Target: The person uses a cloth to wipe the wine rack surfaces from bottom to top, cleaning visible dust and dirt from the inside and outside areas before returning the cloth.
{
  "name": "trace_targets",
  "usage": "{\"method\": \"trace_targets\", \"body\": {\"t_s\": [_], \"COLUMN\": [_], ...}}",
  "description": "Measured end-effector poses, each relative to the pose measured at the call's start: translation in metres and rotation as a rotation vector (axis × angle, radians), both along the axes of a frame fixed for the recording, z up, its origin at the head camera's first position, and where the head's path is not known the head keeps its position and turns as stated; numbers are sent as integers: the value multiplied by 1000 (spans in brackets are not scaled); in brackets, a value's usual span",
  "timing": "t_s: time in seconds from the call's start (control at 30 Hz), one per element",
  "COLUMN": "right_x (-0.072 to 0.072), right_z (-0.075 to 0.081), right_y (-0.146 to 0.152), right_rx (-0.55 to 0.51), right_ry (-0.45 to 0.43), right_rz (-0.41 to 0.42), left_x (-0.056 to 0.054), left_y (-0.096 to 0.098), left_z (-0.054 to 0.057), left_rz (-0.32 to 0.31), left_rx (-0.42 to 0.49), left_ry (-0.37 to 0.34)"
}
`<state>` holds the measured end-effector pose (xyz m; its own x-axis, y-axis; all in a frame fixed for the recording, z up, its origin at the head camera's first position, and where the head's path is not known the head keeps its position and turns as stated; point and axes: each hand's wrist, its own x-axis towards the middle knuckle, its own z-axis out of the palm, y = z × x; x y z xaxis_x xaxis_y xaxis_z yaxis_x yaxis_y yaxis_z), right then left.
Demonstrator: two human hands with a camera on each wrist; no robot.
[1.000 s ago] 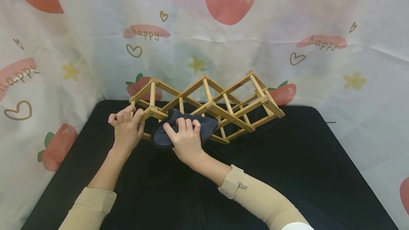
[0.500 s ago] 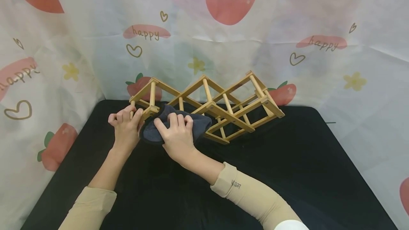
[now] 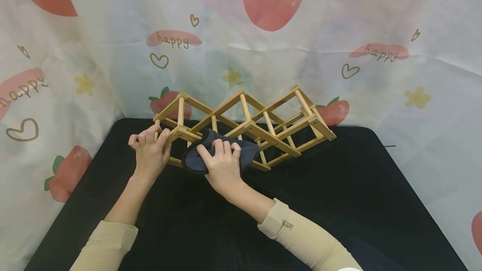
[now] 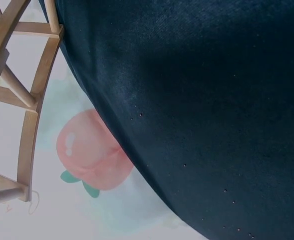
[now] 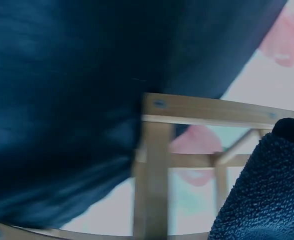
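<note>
A folding wooden lattice rack (image 3: pixel 273 139), made of slats and round dowels, stands zigzag across the back of the table. My left hand (image 3: pixel 148 149) grips its left end, fingers curled at the front corner. In my right hand (image 3: pixel 224 166) a dark blue cloth (image 3: pixel 246 152) with a black edge is bunched over the rack's lower front slats, left of the middle. The right wrist view shows the fuzzy pile of the cloth (image 5: pixel 266 195) beside the rack's slats (image 5: pixel 156 175). Part of the rack (image 4: pixel 32 115) appears along the left of the left wrist view.
Black fabric covers the table (image 3: pixel 320 212). A pale curtain (image 3: pixel 293 66) printed with fruit, hearts and the word "happy" hangs close behind the rack and along both sides.
My right hand slid the cloth left along the front slat, then back to the right. The left hand keeps its grip, and the rack stays in place.
</note>
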<state>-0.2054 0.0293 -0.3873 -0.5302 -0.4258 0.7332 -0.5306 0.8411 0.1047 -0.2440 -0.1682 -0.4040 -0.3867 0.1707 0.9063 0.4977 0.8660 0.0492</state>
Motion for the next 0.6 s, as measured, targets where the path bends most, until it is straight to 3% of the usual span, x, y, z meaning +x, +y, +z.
{"method": "trace_targets", "body": {"t_s": [0.13, 0.23, 0.6], "right_x": [0, 2, 2], "right_z": [-10, -9, 23], "right_y": [13, 13, -26], "right_rx": [-10, -12, 8], "right_ry": [-28, -41, -3], "right_rz": [-12, -6, 41], "left_x": [-1, -1, 0], "left_y": [0, 0, 1], "left_z": [-1, 0, 0], "left_rz": [-8, -6, 22], "left_rx": [0, 0, 4], "left_ry": [-5, 1, 43]}}
